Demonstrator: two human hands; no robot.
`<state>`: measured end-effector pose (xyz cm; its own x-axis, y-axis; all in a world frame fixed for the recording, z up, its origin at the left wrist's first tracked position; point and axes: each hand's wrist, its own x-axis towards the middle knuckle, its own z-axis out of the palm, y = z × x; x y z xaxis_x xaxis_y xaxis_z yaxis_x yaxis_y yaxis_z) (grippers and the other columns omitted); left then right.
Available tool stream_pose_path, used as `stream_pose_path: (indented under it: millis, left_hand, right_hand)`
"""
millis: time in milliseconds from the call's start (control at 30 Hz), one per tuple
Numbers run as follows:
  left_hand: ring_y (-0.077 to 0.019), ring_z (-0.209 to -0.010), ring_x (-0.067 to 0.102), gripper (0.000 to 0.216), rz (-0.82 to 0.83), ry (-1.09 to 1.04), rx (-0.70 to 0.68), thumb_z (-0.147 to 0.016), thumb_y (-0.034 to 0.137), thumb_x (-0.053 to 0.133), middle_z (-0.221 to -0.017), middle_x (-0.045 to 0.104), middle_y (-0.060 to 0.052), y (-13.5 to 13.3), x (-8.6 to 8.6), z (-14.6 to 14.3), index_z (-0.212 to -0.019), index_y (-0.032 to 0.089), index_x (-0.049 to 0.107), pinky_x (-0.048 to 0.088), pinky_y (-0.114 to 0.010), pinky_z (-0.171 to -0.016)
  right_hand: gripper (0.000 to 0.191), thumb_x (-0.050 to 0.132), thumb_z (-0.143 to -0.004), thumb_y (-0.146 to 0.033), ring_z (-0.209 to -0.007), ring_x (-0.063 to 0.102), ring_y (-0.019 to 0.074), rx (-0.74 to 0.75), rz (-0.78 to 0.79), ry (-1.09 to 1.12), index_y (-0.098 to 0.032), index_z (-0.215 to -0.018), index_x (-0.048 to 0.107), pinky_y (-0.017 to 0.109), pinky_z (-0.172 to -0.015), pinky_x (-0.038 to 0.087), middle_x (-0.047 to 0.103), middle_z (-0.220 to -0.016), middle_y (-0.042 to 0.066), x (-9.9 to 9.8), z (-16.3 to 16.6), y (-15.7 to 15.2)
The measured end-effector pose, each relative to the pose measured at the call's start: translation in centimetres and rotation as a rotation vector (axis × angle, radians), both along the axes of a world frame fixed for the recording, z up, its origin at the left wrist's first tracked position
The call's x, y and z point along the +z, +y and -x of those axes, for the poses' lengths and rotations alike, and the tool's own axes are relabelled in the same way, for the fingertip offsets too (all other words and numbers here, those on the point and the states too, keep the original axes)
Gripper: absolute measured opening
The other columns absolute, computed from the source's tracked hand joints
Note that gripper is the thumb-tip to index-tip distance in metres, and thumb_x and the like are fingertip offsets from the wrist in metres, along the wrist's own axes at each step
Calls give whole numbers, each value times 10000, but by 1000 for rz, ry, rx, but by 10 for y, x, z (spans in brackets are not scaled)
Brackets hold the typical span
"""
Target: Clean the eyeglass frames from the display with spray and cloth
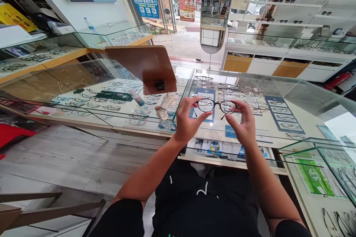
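A pair of dark round-framed eyeglasses [217, 104] is held up over the glass display case, its lenses side by side. My left hand [188, 118] pinches the frame at its left end between thumb and fingers. At the other end, my right hand [243, 123] grips the frame the same way. The temples point back toward me and partly show below the lenses. To the left of my left hand, a crumpled pale cloth [166, 106] lies on the glass. A small white spray bottle [137, 97] lies tilted beyond it.
A brown-backed upright mirror or board [147, 64] stands on the counter at left. Rows of eyeglasses fill the display case [303, 118] below the glass. An open drawer [230, 152] with printed papers sits in front of my body. A tall mirror [218, 11] stands beyond.
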<state>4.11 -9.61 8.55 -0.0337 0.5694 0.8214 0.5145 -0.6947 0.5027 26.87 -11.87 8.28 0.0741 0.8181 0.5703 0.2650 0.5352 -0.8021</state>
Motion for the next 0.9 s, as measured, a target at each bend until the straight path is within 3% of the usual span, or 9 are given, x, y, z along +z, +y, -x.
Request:
stream_pose_path:
  millis: [600,900]
  left_hand:
    - [-169,-863,614,505,-87,21,2,-902,497,883,-940,600,5,1,6,-6,-1294,244,690,559,-333,-856]
    - [-182,-971,671,510,0,-35,-75,-923,454,873,-1090,667,-32,5,-8,-6,-1348,253,674,593,-360,-942]
  right_hand:
    - [453,815,-940,-437,-1036,657,259,0,-16,18,-328,-1359,684,472,-1020,499,683,-1082,34,-9,-6,5]
    - [460,799,-949,-447,-1039,671,269,-82,-96,-72,-317,-1373,677,471,-971,528,701,-1143,59,-7,-4,0]
